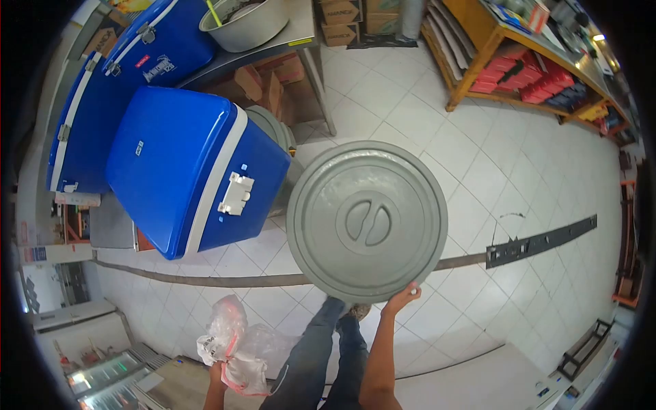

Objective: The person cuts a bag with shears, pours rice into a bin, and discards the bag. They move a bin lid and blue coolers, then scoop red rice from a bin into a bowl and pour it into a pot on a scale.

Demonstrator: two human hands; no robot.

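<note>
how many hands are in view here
2: the right hand grips the near edge of the grey lid; the left hand, partly hidden, holds the plastic bags at lower left. No others show.

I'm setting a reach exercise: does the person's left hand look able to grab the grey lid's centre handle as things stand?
Probably not: the left hand seems occupied with clear plastic, away from the grey lid. Nothing covers the centre handle, though.

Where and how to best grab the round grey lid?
Probably by the central bar of the lid, from the camera side: that face is turned this way, and the hollows flanking the bar look made for gripping. The right hand at the rim could steady it.
</note>
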